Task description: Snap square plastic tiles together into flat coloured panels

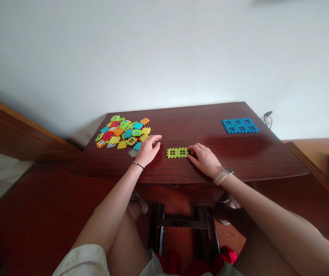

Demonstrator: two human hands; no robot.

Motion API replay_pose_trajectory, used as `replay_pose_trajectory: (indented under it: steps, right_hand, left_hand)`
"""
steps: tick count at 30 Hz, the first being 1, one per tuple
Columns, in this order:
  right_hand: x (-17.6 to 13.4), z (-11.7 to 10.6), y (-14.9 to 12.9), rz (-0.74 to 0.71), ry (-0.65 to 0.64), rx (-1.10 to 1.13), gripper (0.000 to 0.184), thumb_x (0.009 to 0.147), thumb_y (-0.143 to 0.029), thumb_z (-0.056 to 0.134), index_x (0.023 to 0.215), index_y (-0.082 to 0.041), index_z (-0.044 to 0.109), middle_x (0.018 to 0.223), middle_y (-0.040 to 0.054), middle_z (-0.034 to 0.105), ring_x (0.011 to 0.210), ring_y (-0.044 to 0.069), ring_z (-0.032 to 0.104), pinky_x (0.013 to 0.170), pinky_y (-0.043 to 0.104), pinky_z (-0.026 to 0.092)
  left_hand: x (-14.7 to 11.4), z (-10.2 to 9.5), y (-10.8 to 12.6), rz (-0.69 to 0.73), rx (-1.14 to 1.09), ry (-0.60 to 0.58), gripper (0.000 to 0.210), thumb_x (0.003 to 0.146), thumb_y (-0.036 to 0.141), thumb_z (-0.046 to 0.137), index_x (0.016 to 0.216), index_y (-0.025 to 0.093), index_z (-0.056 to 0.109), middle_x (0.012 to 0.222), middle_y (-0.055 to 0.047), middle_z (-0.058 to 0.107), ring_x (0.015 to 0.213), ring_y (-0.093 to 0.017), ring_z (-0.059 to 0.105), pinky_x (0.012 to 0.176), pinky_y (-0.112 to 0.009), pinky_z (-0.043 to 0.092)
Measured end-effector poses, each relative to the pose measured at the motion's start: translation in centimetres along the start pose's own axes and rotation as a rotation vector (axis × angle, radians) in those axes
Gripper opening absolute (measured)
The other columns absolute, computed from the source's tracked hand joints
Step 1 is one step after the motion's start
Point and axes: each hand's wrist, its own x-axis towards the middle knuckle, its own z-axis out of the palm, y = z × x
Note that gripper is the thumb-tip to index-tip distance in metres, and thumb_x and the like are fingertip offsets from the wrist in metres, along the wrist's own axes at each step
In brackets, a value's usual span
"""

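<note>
Two light green interlocking tiles (177,153) with window cutouts lie joined side by side on the dark wooden table. My right hand (204,159) has its thumb and fingers closed on their right end. To the left of this strip, my left hand (148,150) hovers with thumb and fingers apart, and nothing shows in it. Just beyond it lies a loose pile of coloured interlocking tiles (118,131) in green, yellow, red, orange, blue and grey. A grey tile (132,153) sits at the near edge of the pile, partly covered by my left hand.
A blue panel (240,125) of several joined window tiles lies flat at the far right of the table (181,126). Behind the table stands a white wall. Black cables (267,117) hang by its right edge. A dark stool frame (184,222) is below, between my legs.
</note>
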Motion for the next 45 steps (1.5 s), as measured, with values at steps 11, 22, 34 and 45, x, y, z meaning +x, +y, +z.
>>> replay_pose_trajectory:
  steps: [11,22,34,45]
  right_hand:
    - [0.0,0.1,0.1,0.007,-0.008,-0.003,0.017,0.103,-0.032,0.065,0.116,-0.022,0.066,0.104,0.0089,0.070,0.097,0.029,0.065,0.090,0.043,0.052]
    - [0.0,0.0,0.1,-0.002,-0.009,-0.004,0.017,0.103,-0.033,0.065,0.116,-0.021,0.066,0.103,0.0092,0.069,0.096,0.029,0.066,0.090,0.043,0.052]
    - [0.0,-0.1,0.3,0.002,-0.011,-0.019,0.017,0.103,-0.034,0.065,0.115,-0.022,0.067,0.103,0.0092,0.070,0.095,0.029,0.066,0.088,0.042,0.052]
    - [0.0,-0.1,0.3,0.000,-0.019,-0.017,0.019,0.104,-0.034,0.065,0.117,-0.020,0.067,0.102,0.0093,0.070,0.095,0.029,0.066,0.089,0.042,0.052]
  left_hand:
    - [0.5,-4.1,-3.9,-0.227,0.332,0.250,0.036,0.097,0.024,0.066,0.132,0.018,0.063,0.137,-0.016,0.070,0.133,-0.031,0.064,0.121,-0.051,0.048]
    - [-1.0,-5.9,-6.0,-0.384,0.529,0.273,0.037,0.097,0.029,0.065,0.131,0.019,0.061,0.136,-0.017,0.067,0.134,-0.037,0.059,0.119,-0.056,0.045]
    - [-2.4,-6.9,-6.3,-0.405,0.600,0.242,0.042,0.095,0.040,0.071,0.130,0.019,0.062,0.126,-0.017,0.068,0.124,-0.038,0.061,0.113,-0.056,0.047]
    - [-2.1,-6.8,-5.5,-0.296,0.575,0.240,0.049,0.093,0.033,0.076,0.137,0.018,0.059,0.128,-0.015,0.070,0.124,-0.037,0.064,0.113,-0.052,0.049]
